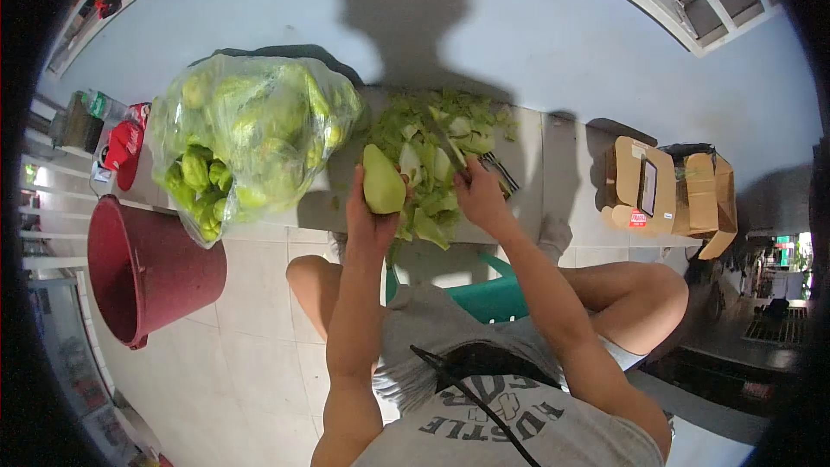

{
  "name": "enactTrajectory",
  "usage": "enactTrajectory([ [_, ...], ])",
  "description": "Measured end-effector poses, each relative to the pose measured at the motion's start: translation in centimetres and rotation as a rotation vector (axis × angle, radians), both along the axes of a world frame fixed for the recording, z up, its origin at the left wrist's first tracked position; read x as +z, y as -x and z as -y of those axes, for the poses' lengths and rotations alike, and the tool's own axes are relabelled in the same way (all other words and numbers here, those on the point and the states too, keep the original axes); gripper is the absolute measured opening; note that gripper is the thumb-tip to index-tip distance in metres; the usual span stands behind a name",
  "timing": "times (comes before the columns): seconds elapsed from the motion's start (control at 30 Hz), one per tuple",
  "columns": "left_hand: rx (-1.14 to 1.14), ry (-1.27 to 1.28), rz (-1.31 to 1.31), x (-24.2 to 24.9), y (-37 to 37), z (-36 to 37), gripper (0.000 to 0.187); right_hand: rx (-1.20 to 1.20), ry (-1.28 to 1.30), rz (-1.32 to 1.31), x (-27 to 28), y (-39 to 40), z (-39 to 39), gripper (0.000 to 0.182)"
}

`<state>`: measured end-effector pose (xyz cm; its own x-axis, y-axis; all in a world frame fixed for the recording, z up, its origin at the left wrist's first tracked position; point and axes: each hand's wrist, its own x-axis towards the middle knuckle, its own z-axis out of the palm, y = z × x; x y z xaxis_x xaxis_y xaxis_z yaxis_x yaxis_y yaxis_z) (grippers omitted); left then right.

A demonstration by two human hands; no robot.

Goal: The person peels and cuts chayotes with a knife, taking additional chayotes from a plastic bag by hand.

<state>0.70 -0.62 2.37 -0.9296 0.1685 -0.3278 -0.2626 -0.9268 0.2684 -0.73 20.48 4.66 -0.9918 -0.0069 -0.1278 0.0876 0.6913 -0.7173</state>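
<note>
From the head view, the person sits on a teal stool [497, 298] over a pale tiled floor [259, 329], a grey wall beyond the hands. The left hand [367, 216] grips a peeled green chayote [383, 180]. The right hand [480, 195] is clenched around a knife [445, 145], its blade over the pile of green peelings [437, 156] just ahead of both hands. Left of the left hand bulges a clear bag of chayotes [246, 143], a red bucket [147, 268] below it. Right of the right hand, well apart, stands a cardboard box [670, 190]; bare floor lies between.
</note>
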Motion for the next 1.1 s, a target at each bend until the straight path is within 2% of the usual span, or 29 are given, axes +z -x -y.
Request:
enactTrajectory([
  [0.1, 0.016, -0.026, 0.014, 0.0, 0.1, 0.2, 0.043, 0.076, -0.001, -0.147, 0.3, -0.4, 0.6, 0.023],
  [0.17, 0.004, -0.119, 0.014, 0.1, 0.1, 0.5, 0.042, -0.095, 0.178, -0.127, 0.9, -0.7, 0.9, 0.027],
  [0.2, 0.007, -0.12, 0.017, 0.1, 0.1, 0.5, 0.042, -0.092, 0.177, -0.123, 0.5, -0.3, 0.7, 0.027],
  [0.27, 0.047, -0.08, 0.037, 0.6, 0.1, 0.1, 0.036, -0.055, -0.034, -0.015, -1.1, 0.7, -0.3, 0.033],
  [0.4, 0.099, -0.034, -0.142, 3.7, 0.3, -0.2, 0.028, -0.002, -0.04, 0.083, -2.4, 0.2, -0.6, 0.036],
  [0.5, 0.142, -0.058, -0.221, 2.5, -0.4, 0.6, 0.035, -0.037, 0.188, -0.005, -2.1, -2.1, 0.1, 0.025],
  [0.57, 0.156, -0.02, -0.224, 1.5, -0.2, 0.9, 0.035, -0.121, 0.293, -0.01, 0.7, -2.8, 1.2, 0.024],
  [0.63, 0.167, 0.017, -0.226, 0.7, 0.0, 1.3, 0.036, -0.208, 0.397, -0.015, 0.9, -2.7, 1.3, 0.024],
  [0.67, 0.184, 0.016, -0.202, 0.4, 0.1, 1.3, 0.038, -0.139, 0.122, -0.094, 0.2, -2.3, 0.9, 0.025],
  [0.73, 0.189, 0.008, -0.172, -0.6, -0.3, 0.8, 0.042, -0.081, -0.163, -0.163, -2.3, -2.1, -0.6, 0.025],
  [0.77, 0.214, 0.029, -0.117, -1.2, -0.2, 0.7, 0.047, -0.042, -0.173, -0.011, -4.6, -1.7, -1.3, 0.026],
  [0.83, 0.256, 0.045, -0.099, -0.7, 1.4, 1.0, 0.053, -0.036, -0.092, 0.216, -4.2, -0.7, -1.5, 0.024],
  [0.87, 0.242, 0.103, -0.094, -0.8, 1.4, 1.0, 0.056, -0.023, -0.102, 0.211, -4.3, -0.5, -1.8, 0.024],
  [0.93, 0.2, 0.177, -0.06, -0.8, -0.2, 0.7, 0.06, -0.06, -0.202, -0.004, -3.9, -2.4, -1.4, 0.024],
  [1.03, 0.179, 0.204, -0.053, -0.1, 0.0, 0.3, 0.057, -0.036, -0.169, -0.093, -3.7, -2.6, -1.2, 0.024],
  [1.1, 0.118, 0.145, -0.136, 0.2, 0.2, 0.2, 0.064, -0.039, -0.105, -0.075, -2.3, -3.0, -0.8, 0.029],
])
